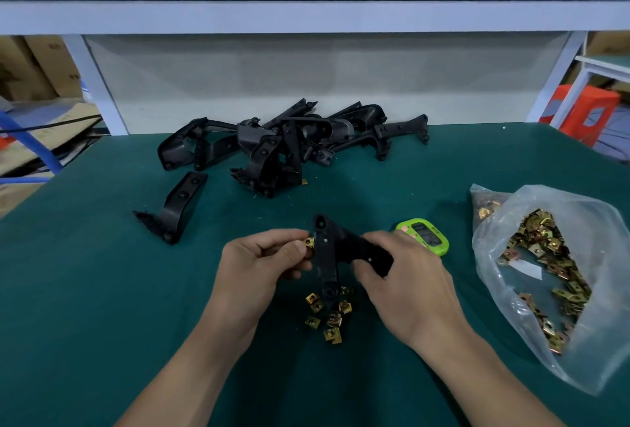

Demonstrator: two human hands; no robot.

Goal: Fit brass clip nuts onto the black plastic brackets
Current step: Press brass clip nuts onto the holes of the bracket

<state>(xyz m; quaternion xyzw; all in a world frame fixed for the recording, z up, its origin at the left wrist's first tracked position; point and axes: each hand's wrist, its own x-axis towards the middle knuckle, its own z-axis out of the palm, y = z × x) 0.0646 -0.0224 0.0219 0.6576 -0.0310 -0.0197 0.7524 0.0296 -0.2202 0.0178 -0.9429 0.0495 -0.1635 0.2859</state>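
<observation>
A black plastic bracket (329, 256) is held above the green table mat in front of me. My right hand (399, 276) grips its right arm. My left hand (262, 263) pinches a brass clip nut (309, 242) against the bracket's left edge, near its top. Several loose brass clip nuts (329, 316) lie on the mat just below the bracket. A heap of black brackets (283, 143) lies at the back of the table. One single bracket (177, 208) lies apart at the left.
An open clear plastic bag (545, 276) full of brass clip nuts lies at the right. A small green timer (424, 235) sits behind my right hand. A white shelf frame (313, 14) spans the back; boxes and an orange stool stand beyond the table edges.
</observation>
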